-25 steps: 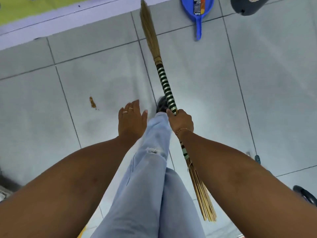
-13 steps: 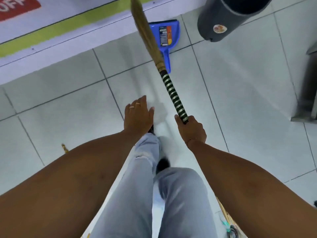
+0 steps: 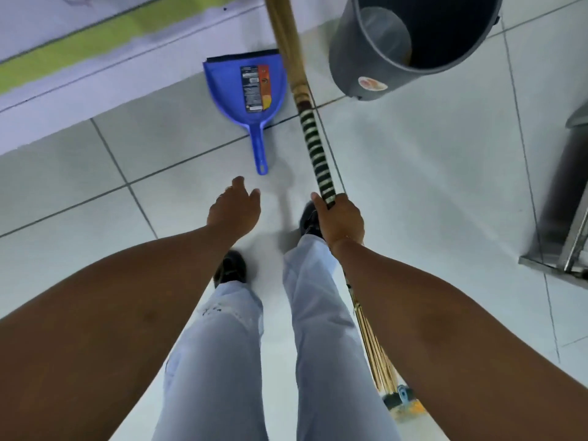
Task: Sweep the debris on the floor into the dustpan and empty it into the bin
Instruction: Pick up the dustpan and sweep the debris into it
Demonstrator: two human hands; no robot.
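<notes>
A blue dustpan lies flat on the tiled floor, its mouth toward the wall and its handle pointing back at me. My left hand hovers empty just short of that handle, fingers loosely apart. My right hand is shut on the striped black-and-white handle of a straw broom. The broom runs from the top of the view past the dustpan's right side and down behind my right arm. A dark grey round bin stands open at the upper right. No debris shows on the floor.
A pale raised step with a green stripe runs along the back left. A metal frame or stand sits at the right edge. My two legs in light jeans and dark shoes stand on the grey floor tiles.
I have stepped closer to the wall: dustpan and bin are larger and nearer. The brown debris on the left tile has left the view. My left hand has reached toward the dustpan handle.
</notes>
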